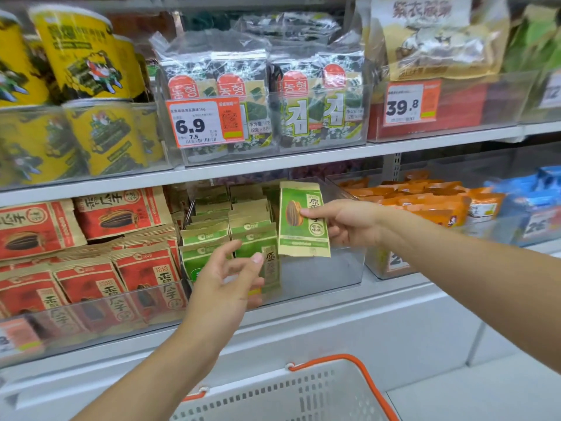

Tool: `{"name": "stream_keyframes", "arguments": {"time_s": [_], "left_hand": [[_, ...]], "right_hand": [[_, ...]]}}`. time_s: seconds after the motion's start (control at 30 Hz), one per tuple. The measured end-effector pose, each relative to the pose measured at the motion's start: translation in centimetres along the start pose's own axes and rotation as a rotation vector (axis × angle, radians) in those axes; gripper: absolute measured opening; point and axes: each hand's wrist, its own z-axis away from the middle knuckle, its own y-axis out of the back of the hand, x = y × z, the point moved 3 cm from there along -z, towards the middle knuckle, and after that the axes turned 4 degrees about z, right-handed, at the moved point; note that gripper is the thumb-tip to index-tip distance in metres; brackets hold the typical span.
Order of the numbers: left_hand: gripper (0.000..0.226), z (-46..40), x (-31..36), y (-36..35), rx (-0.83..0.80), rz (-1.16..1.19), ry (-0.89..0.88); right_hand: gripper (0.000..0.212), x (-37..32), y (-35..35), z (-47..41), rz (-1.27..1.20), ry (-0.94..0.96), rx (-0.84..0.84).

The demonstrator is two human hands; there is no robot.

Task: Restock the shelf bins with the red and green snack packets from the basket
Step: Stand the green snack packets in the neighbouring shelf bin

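My right hand (pixel 343 223) pinches a green snack packet (pixel 303 235) by its right edge and holds it upright above the empty right part of a clear shelf bin (pixel 331 278). Rows of green packets (pixel 212 235) fill that bin's left part. My left hand (pixel 227 284) hovers in front of them with fingers loosely spread, its fingertips close to the front green packet (pixel 270 268); I cannot tell whether they touch it. The neighbouring bin to the left holds red packets (pixel 91 281). The white basket (pixel 282 393) with orange handles sits below, at the bottom edge.
An upper shelf carries yellow canisters (pixel 82 56), seaweed packs (pixel 261 95) and a large beige bag (pixel 437 38), with price tags on the bin fronts. Orange packets (pixel 425 199) and blue packets (pixel 534 196) fill bins to the right. A white shelf base (pixel 364 326) runs below.
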Motion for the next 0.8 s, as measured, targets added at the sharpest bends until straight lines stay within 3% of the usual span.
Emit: {"name": "stream_keyframes", "arguments": {"time_s": [0.1,0.3,0.47,0.6,0.8], "left_hand": [[0.040,-0.5,-0.7,1.1,0.021,-0.035,0.020],[0.027,-1.9,-1.5,2.5,0.050,-0.045,0.030],[0.026,-2.5,-2.3,2.9,0.046,-0.036,0.038],[0.030,-2.8,-3.0,3.2,0.020,-0.057,0.035],[0.033,-2.8,-3.4,3.6,0.010,-0.099,0.003]], "right_hand": [[0.013,-0.7,3.2,-1.2,0.002,-0.044,0.187],[0.020,-3.1,5.0,-5.6,0.267,0.009,0.464],[0.050,-1.4,4.5,-11.1,0.208,-0.061,0.463],[0.037,0.5,4.5,-14.4,0.072,-0.067,0.505],[0.031,1.1,4.5,-16.0,0.069,-0.101,0.547]]}}
